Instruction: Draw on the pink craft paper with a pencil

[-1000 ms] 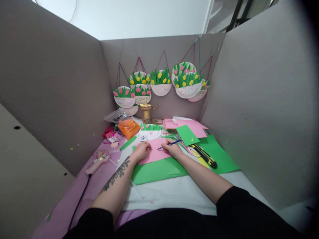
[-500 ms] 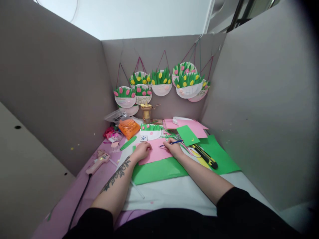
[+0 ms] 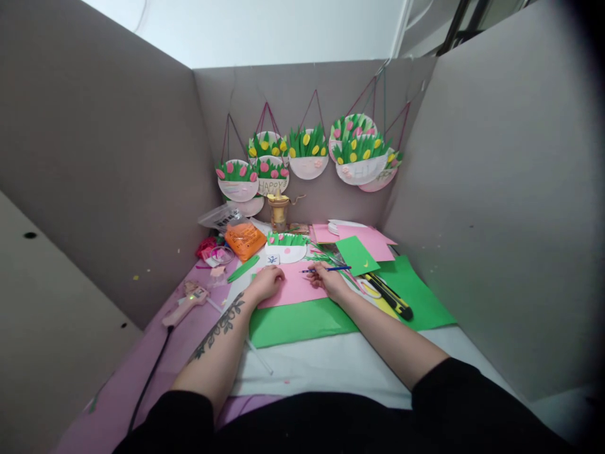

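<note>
A pink sheet of paper [image 3: 297,290] lies on a large green sheet [image 3: 302,323]. Resting on the pink sheet's left part is my left hand [image 3: 267,282], its fingers curled in; whether anything is under them is hidden. My right hand [image 3: 326,280] holds a dark blue pencil [image 3: 338,268] above the right part of the pink sheet, with the tip pointing left. Just beyond the hands lies a white half plate [image 3: 293,253] with green paper grass and pink flowers. A small white card [image 3: 273,259] with a blue drawing is beside it.
A pink glue gun [image 3: 186,307] with a black cord lies at the left, near an orange bag [image 3: 246,239]. A yellow-black cutter [image 3: 390,296] and a small green sheet [image 3: 355,254] are at the right. Decorated plates [image 3: 308,165] hang on the back wall.
The pencil has turned to nearly level, and its tip has moved up and slightly left. My right hand's fingers have shifted around it. The camera view has shifted slightly.
</note>
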The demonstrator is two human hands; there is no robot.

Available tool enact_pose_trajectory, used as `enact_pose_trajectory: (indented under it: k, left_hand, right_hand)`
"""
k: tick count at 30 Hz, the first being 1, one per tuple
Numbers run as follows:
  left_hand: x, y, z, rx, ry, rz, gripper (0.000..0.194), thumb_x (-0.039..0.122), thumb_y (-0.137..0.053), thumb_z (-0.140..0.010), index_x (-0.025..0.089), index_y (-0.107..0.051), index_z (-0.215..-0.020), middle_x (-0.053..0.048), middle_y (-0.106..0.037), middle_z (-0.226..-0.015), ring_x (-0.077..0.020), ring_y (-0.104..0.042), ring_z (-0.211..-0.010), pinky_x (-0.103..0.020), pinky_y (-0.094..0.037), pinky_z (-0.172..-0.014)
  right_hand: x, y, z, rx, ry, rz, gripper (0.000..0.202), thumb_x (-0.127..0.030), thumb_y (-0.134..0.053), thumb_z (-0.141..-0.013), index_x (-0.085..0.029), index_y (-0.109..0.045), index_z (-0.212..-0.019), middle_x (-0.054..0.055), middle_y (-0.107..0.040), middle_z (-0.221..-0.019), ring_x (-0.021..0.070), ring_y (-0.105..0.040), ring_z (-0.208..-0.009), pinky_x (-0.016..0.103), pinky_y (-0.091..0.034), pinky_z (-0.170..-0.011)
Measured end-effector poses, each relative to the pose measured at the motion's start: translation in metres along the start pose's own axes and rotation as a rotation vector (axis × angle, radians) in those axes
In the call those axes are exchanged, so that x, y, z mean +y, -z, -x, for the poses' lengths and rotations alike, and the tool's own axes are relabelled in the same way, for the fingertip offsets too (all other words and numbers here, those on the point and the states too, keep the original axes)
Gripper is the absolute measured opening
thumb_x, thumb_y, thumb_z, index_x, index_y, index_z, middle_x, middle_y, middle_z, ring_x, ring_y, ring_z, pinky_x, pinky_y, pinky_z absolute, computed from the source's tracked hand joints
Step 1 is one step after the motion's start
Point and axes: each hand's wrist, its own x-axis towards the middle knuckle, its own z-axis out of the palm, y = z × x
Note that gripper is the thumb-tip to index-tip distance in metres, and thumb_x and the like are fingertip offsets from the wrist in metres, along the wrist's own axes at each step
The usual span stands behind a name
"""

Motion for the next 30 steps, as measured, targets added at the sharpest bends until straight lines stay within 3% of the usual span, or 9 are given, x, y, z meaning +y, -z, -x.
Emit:
enact_pose_trajectory:
  k: [3, 6, 10, 15, 24, 30]
  left_hand:
    - [0.0, 0.003, -0.001, 0.008, 0.0, -0.013, 0.023, 0.011, -0.048, -0.074, 0.017, -0.067, -0.086, -0.007, -0.063, -0.092, -0.0176, -0.057, -0.085, -0.028, -0.044, -0.082]
    - [0.001, 0.005, -0.002, -0.002, -0.043, 0.005, 0.024, 0.01, -0.05, -0.072, 0.018, -0.069, -0.084, -0.006, -0.064, -0.092, -0.0167, -0.057, -0.086, -0.027, -0.043, -0.083]
    - [0.005, 0.004, -0.001, -0.063, -0.122, 0.069, 0.029, 0.008, -0.047, -0.072, 0.02, -0.071, -0.083, -0.004, -0.065, -0.089, -0.0154, -0.058, -0.087, -0.025, -0.043, -0.085]
    - [0.008, 0.001, 0.0, -0.108, -0.158, 0.118, 0.033, 0.007, -0.045, -0.072, 0.02, -0.072, -0.086, -0.004, -0.066, -0.093, -0.0144, -0.059, -0.085, -0.025, -0.044, -0.084]
    - [0.004, -0.004, -0.002, -0.095, -0.165, 0.111, 0.032, 0.006, -0.046, -0.072, 0.02, -0.072, -0.086, -0.004, -0.067, -0.091, -0.0148, -0.06, -0.085, -0.024, -0.044, -0.083]
    - [0.006, -0.004, -0.001, -0.081, -0.165, 0.108, 0.032, 0.006, -0.046, -0.072, 0.02, -0.071, -0.086, -0.004, -0.067, -0.09, -0.0147, -0.06, -0.084, -0.024, -0.044, -0.082]
  right_hand:
    - [-0.006, -0.001, 0.003, -0.06, -0.017, -0.002, 0.038, -0.055, -0.057, -0.072, -0.018, -0.056, -0.083, 0.005, -0.066, -0.069, 0.0136, -0.059, -0.052, 0.024, -0.047, -0.045]
    - [-0.011, -0.001, 0.004, -0.079, 0.06, 0.088, 0.031, -0.049, -0.062, -0.068, -0.019, -0.054, -0.074, 0.001, -0.064, -0.063, 0.0119, -0.055, -0.048, 0.023, -0.043, -0.044]
    - [-0.013, -0.006, 0.004, -0.039, 0.173, 0.293, 0.026, -0.041, -0.063, -0.068, -0.02, -0.048, -0.063, -0.003, -0.057, -0.052, 0.0099, -0.046, -0.042, 0.021, -0.036, -0.042]
    - [-0.01, -0.013, 0.005, 0.025, 0.3, 0.471, 0.027, -0.036, -0.063, -0.067, -0.02, -0.044, -0.055, -0.003, -0.053, -0.05, 0.0112, -0.047, -0.048, 0.023, -0.038, -0.049]
    - [0.008, -0.008, -0.001, 0.009, 0.197, 0.399, 0.029, -0.04, -0.062, -0.069, -0.023, -0.041, -0.059, -0.004, -0.054, -0.046, 0.0126, -0.048, -0.041, 0.024, -0.036, -0.042]
    - [0.006, -0.01, 0.0, 0.005, 0.186, 0.412, 0.03, -0.043, -0.061, -0.069, -0.023, -0.041, -0.06, -0.004, -0.054, -0.046, 0.013, -0.049, -0.041, 0.024, -0.037, -0.042]
